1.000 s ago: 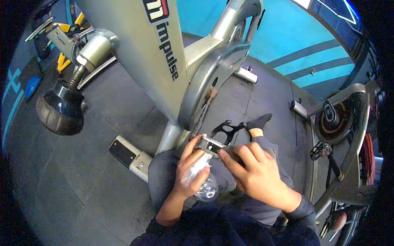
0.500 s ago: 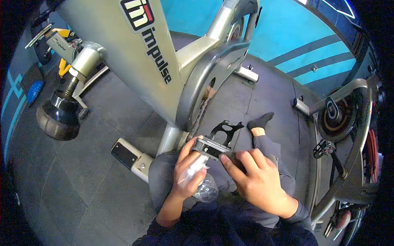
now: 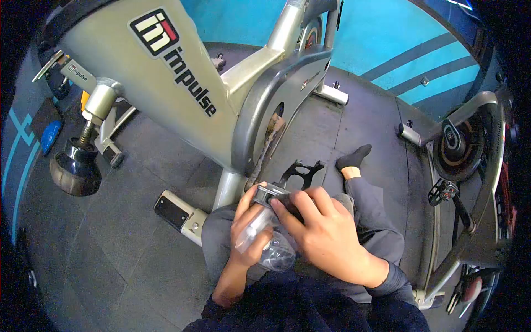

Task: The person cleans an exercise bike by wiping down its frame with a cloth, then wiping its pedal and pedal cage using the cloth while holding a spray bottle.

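A bike pedal point(image 3: 264, 193) with a metal body and a black toe cage point(image 3: 301, 172) is held up in front of my lap. My left hand point(image 3: 247, 235) is closed around the pedal's near side and also around a clear plastic bottle point(image 3: 278, 254) with a white top, which tilts below it. My right hand point(image 3: 332, 238) is closed, its thumb and fingers pressing a dark, cloth-like piece point(image 3: 292, 203) against the pedal. Much of the pedal body and of that dark piece is hidden behind my right fingers.
A grey spin bike point(image 3: 204, 122) stands close in front, with its rear foot bar point(image 3: 178, 213) at my left knee and a black knob point(image 3: 77, 169) at left. Another spin bike point(image 3: 462, 221) stands at right. My leg point(image 3: 368, 202) stretches forward over dark floor tiles.
My right hand has slid left along the pedal with the dark piece, covering more of its body. The left hand keeps its hold; the view has shifted slightly.
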The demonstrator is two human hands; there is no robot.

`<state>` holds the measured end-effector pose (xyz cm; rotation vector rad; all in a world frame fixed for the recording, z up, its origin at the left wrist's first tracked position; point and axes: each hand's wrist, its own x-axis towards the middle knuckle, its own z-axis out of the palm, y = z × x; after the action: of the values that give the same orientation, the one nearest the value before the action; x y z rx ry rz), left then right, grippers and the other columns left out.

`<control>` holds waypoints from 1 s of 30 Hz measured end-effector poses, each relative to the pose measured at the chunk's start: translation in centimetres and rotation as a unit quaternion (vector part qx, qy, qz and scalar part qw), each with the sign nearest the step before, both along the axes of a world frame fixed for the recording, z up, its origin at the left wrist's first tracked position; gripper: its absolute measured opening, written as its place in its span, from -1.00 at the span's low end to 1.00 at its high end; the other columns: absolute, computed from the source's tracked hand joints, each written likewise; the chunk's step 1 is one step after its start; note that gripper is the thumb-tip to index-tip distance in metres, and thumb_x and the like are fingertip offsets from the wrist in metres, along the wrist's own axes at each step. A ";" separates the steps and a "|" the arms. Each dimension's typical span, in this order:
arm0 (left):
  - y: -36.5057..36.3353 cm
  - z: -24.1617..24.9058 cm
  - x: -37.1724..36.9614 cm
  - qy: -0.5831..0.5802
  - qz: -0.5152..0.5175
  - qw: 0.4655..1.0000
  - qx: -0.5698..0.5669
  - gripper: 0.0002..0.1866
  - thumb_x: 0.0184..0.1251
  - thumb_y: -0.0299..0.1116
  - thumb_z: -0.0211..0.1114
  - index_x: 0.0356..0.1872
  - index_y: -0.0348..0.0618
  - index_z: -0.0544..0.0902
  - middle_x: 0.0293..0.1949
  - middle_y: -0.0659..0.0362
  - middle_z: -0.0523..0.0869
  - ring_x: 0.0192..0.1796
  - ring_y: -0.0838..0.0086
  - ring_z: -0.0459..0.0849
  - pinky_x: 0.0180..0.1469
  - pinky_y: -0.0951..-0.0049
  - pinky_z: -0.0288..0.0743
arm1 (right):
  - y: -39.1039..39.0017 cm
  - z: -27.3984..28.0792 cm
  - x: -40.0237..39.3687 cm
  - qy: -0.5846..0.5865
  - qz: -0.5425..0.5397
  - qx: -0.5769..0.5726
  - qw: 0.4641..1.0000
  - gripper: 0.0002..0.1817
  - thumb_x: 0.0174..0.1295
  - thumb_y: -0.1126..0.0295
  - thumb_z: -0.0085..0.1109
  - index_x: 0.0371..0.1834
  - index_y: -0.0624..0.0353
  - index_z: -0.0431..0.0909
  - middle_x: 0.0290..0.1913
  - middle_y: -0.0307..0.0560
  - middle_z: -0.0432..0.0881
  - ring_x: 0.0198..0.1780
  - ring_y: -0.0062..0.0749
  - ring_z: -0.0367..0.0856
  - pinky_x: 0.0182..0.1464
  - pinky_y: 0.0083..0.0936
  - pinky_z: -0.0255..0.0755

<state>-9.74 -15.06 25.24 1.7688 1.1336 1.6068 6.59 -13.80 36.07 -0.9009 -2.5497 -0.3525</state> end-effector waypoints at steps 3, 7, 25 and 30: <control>-0.2 0.5 0.5 -0.073 -0.002 0.997 -0.030 -0.51 -0.08 -0.38 0.15 -0.07 -0.49 0.57 0.26 -0.32 0.36 0.30 0.00 0.39 0.34 0.23 0.20 | -0.6 0.2 0.9 -0.002 -0.016 0.008 1.000 -0.55 -0.07 0.38 0.13 -0.01 0.08 0.62 -0.21 -0.18 0.44 -0.22 -0.38 0.44 -0.33 -0.55 0.45; -0.2 0.4 0.2 -0.065 -0.021 0.997 -0.026 -0.51 -0.09 -0.38 0.15 -0.07 -0.50 0.57 0.25 -0.33 0.36 0.28 -0.01 0.40 0.33 0.23 0.20 | -0.2 -0.2 1.6 0.031 0.006 -0.010 0.999 -0.57 -0.07 0.40 0.13 -0.04 0.08 0.64 -0.21 -0.17 0.47 -0.29 -0.38 0.44 -0.37 -0.55 0.42; -0.3 1.0 0.5 -0.063 -0.008 0.998 -0.016 -0.56 -0.04 -0.41 0.15 -0.11 -0.54 0.55 0.28 -0.31 0.31 0.28 0.00 0.40 0.30 0.21 0.25 | 3.5 0.0 -0.8 0.061 0.096 0.006 0.994 -0.76 -0.12 0.31 0.14 -0.35 0.10 0.61 -0.29 -0.25 0.45 -0.24 -0.44 0.46 -0.35 -0.55 0.46; -0.1 0.1 0.2 -0.057 -0.016 0.998 -0.001 -0.55 0.00 -0.39 0.17 -0.08 -0.54 0.53 0.28 -0.31 0.31 0.28 -0.01 0.40 0.30 0.19 0.24 | 4.4 0.7 -0.3 0.031 0.157 -0.064 0.985 -0.77 -0.12 0.32 0.14 -0.36 0.08 0.63 -0.25 -0.25 0.48 -0.22 -0.40 0.48 -0.29 -0.51 0.53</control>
<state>-9.55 -15.13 25.31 1.6633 1.0484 1.6639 6.34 -9.38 36.76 -0.5290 -2.6237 -0.0646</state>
